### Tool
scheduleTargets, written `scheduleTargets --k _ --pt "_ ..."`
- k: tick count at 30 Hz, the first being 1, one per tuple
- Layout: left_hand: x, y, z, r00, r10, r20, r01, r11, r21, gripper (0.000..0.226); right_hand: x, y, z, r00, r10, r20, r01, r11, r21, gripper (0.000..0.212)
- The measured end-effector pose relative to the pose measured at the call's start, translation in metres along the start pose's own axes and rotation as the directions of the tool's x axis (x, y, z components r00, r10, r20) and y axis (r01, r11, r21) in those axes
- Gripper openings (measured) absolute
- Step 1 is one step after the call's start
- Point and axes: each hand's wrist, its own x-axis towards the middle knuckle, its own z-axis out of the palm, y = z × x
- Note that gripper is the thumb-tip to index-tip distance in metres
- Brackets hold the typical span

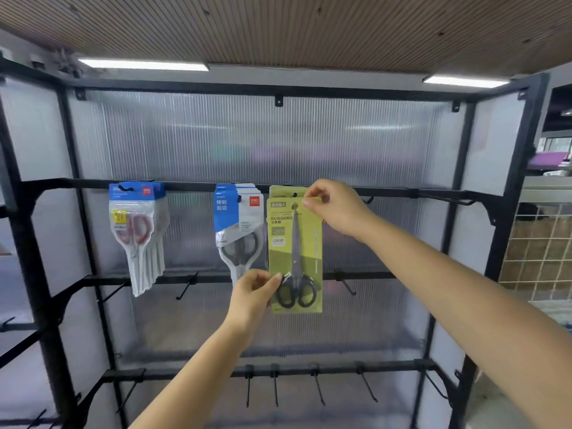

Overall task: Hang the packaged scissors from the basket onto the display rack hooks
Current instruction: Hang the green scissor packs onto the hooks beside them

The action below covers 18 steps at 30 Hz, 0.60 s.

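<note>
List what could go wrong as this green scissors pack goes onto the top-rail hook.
1. The right hand pinches the green pack right beside its hang hole, so fingers may block the hook.
2. The blue packs hang close alongside; the left hand could knock them.

green scissors pack [295, 255]: "SCISSORS", "GRIP" | blue packs [238, 212]: red "deli" logo, "锋利剪切"

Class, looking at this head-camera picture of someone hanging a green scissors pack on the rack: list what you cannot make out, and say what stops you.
- Hook under the green card scissors pack: hidden by the pack and the right hand.
- Basket: outside the head view.
- Small print on the blue-and-white scissors packs: blurred, too small.
- Left hand fingertips: tucked behind the pack's edge.
</note>
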Motion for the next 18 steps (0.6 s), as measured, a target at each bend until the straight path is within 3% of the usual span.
scheduleTargets --k 12,18 --pt "0.025 0.006 0.003 0.999 0.034 -0.038 -0.033 0.999 0.029 0.013 0.029 0.012 0.003 0.995 0.095 -0.037 -0.094 0.995 0.018 0.011" --pt "0.037 -0.009 0.006 0.997 -0.027 -0.069 0.03 0.998 0.047 0.011 0.035 0.018 0.014 0.997 0.06 -0.046 -0.064 0.993 -0.097 0.014"
